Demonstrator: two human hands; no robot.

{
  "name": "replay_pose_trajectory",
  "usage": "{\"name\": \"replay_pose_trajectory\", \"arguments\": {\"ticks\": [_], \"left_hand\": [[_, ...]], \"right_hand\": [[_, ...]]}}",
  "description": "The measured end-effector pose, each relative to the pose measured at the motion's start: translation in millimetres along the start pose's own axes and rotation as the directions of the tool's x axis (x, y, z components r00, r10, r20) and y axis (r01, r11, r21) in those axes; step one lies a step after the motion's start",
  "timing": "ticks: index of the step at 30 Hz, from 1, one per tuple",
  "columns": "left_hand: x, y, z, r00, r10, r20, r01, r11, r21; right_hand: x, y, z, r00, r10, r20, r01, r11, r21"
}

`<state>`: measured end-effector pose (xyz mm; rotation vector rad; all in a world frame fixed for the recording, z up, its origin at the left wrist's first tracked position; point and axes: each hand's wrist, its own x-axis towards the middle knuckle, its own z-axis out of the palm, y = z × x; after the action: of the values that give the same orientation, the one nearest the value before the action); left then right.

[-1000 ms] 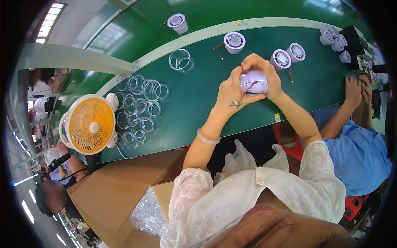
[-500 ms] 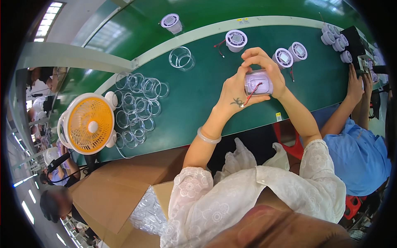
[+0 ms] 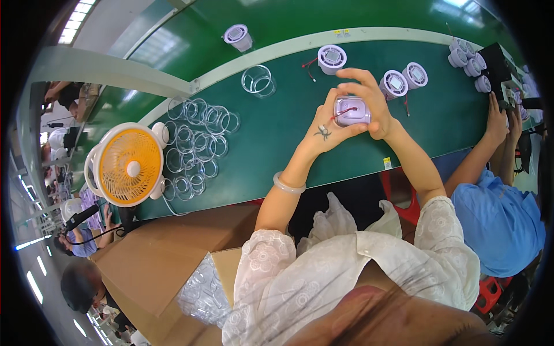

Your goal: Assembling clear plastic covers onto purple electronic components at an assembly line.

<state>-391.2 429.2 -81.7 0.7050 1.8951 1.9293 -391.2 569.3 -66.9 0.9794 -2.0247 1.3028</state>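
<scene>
Both my hands hold one small pale purple round housing (image 3: 351, 111) with a red wire across it, above the green table (image 3: 277, 138). My left hand (image 3: 328, 130) cups it from the left and below. My right hand (image 3: 369, 98) wraps over its top and right side. Similar purple round parts lie beyond: one (image 3: 332, 58) with a red wire just past my hands, two (image 3: 404, 79) to the right, one (image 3: 238, 36) further back. A pair of clear plastic rings (image 3: 258, 81) lies to the left of them.
Several clear rings (image 3: 193, 144) are spread on the table's left part. A white and orange fan (image 3: 127, 165) stands at the left edge. An open cardboard box (image 3: 173, 259) with bagged parts sits by my left side. A person in blue (image 3: 499, 202) works at my right.
My hands have turned the purple housing and brought it slightly nearer; my right fingers now curl over its top, and the red wire lies across its face.
</scene>
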Motion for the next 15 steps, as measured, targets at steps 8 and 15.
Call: {"name": "replay_pose_trajectory", "arguments": {"ticks": [8,15], "left_hand": [[-7.8,25.1,-35.5,0.988,-0.001,-0.157,-0.002,1.0,-0.014],[-69.2,60.9,-73.5,0.696,0.376,-0.612,0.5,0.358,0.789]], "right_hand": [[13.3,-13.4,-13.6,0.873,0.479,0.097,-0.48,0.805,0.348],[64.7,69.8,-41.4,0.492,0.832,0.257,-0.728,0.231,0.646]]}}
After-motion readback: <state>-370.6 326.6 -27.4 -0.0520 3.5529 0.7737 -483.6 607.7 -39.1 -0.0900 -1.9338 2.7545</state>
